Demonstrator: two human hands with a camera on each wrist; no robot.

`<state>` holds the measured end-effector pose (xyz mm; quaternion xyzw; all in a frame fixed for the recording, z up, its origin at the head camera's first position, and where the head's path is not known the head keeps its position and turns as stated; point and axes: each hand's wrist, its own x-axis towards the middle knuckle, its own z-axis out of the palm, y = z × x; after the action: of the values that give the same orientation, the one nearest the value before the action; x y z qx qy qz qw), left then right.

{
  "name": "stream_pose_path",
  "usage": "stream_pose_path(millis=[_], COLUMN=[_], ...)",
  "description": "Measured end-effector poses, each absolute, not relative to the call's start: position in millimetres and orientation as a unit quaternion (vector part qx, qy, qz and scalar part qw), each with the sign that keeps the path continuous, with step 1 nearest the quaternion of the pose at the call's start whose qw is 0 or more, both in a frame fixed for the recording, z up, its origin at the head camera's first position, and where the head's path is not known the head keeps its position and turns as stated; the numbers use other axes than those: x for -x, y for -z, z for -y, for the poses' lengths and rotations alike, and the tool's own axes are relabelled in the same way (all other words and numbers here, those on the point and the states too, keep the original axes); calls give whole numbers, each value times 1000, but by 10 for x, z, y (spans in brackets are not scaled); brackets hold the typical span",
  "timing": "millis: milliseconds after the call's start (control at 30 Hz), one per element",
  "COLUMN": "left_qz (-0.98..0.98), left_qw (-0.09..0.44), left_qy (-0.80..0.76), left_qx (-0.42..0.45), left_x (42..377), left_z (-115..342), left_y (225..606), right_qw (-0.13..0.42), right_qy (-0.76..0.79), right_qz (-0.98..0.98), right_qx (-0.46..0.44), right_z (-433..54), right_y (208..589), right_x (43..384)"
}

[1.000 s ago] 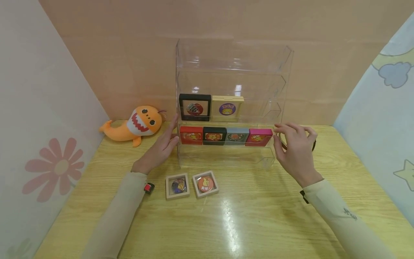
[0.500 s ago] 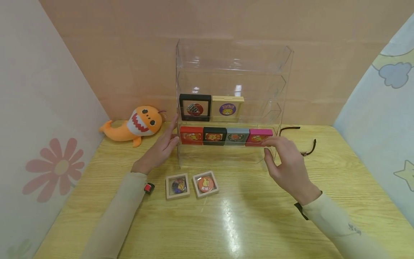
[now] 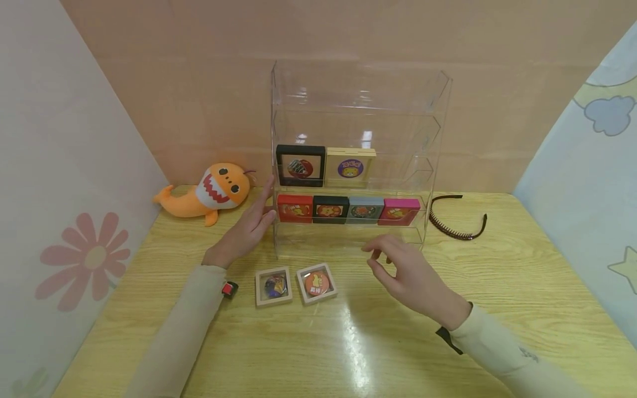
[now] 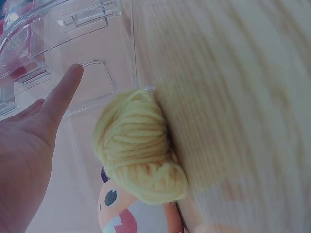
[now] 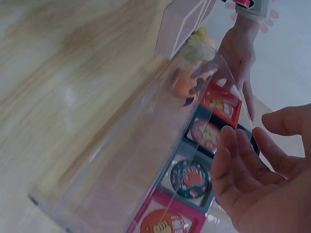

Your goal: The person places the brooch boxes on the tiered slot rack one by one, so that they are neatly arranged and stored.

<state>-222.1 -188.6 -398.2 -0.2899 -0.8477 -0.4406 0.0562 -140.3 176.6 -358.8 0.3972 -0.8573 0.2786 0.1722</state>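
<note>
A clear acrylic rack (image 3: 358,108) stands upright at the back of the table. My left hand (image 3: 241,232) rests against its left side with straight fingers. In front of its lowest tier hangs my right hand (image 3: 415,279), fingers loosely bent and holding nothing. On the table, left of that hand, lie a wooden display frame with an orange badge (image 3: 317,283) and another with a dark blue badge (image 3: 273,286). One rack tier carries red (image 3: 294,209), black (image 3: 330,210), grey (image 3: 365,210) and pink (image 3: 399,212) frames. Above them sit a larger black frame (image 3: 300,166) and a yellow frame (image 3: 350,166).
An orange shark plush (image 3: 206,193) lies left of the rack. Beside the rack, a yellow yarn bundle (image 4: 138,145) shows in the left wrist view. To the right lies a dark toothed headband (image 3: 455,232). Patterned panels (image 3: 592,182) stand at both sides.
My right hand has moved from the rack's right edge, past the pink frame, down and left over the table, uncovering the headband. The left hand has stayed against the rack.
</note>
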Motion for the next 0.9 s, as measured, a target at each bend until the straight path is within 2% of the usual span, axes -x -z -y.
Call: stream_pose_path(millis=[467,900], left_qz=[847,846], left_qw=[59,59], left_qy=[440,441], left_qx=[294,295], left_x=[2229,2235], left_z=[1898,1894], left_y=[3998,3999], right_qw=[2,-96], right_qy=[-240,-222], right_qz=[888,898], right_qx=[-393,-369], right_z=[-1537,-1409], right_y=[3808,3978], right_x=[1352,1449])
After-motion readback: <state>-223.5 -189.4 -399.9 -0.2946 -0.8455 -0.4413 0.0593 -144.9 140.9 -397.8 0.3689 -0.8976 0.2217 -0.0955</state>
